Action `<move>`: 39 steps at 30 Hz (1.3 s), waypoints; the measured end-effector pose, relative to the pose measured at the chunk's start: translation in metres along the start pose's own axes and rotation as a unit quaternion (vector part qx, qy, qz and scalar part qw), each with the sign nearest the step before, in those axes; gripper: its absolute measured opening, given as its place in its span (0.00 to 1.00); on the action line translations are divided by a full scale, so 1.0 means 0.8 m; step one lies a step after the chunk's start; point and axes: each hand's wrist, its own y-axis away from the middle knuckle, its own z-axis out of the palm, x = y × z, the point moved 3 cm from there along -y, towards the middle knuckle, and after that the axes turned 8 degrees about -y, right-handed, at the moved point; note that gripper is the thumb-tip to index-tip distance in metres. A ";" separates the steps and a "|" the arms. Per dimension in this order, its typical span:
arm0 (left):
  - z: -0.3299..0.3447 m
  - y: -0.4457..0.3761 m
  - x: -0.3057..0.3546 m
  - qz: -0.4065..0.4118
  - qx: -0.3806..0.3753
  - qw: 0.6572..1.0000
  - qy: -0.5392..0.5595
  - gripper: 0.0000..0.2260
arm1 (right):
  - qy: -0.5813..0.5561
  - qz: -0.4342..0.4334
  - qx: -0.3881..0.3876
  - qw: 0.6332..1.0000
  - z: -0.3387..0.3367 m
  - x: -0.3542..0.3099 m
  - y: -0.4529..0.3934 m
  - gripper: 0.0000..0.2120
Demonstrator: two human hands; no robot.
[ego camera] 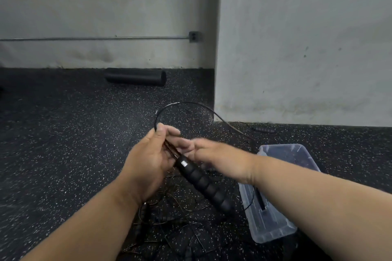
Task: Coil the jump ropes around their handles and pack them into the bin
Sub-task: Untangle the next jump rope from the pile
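Note:
My left hand (151, 155) grips the thin neck of a black ribbed jump rope handle (204, 184), which slants down to the right. Its thin black rope (184, 105) arcs up from my left thumb and runs right toward a second ribbed handle (263, 129) lying on the floor by the wall. My right hand (206, 150) is blurred, just right of the handle's neck; whether it holds anything is unclear. A clear plastic bin (273, 231) sits on the floor at the right, partly behind my right forearm, with a black handle and rope (259, 199) inside.
A tangle of more thin ropes and handles (169, 224) lies on the speckled black rubber floor below my hands. A black foam roller (135, 76) rests against the far wall. A wall corner (217, 91) juts out at the right.

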 end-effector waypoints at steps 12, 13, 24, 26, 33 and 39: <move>-0.023 -0.013 0.004 0.025 0.038 0.998 -0.045 0.20 | -0.053 0.040 -0.091 0.994 0.049 0.027 0.009 0.09; -0.028 -0.014 0.001 0.024 0.041 0.996 -0.069 0.20 | -0.012 0.029 -0.070 0.997 0.044 0.024 0.007 0.11; 0.014 0.021 -0.061 -0.085 -0.176 0.974 -0.117 0.31 | -0.054 -0.090 0.078 0.991 0.011 -0.058 0.017 0.10; 0.017 0.023 -0.059 -0.063 -0.186 0.974 -0.110 0.31 | 0.038 -0.090 0.084 0.992 0.012 -0.061 0.016 0.12; 0.001 0.013 -0.058 -0.101 -0.067 0.992 0.038 0.17 | 0.373 -0.076 0.146 0.913 0.003 -0.044 0.009 0.20; -0.017 0.005 -0.067 -0.090 0.030 0.991 -0.094 0.06 | 0.290 -0.088 0.159 0.939 0.009 -0.052 0.017 0.14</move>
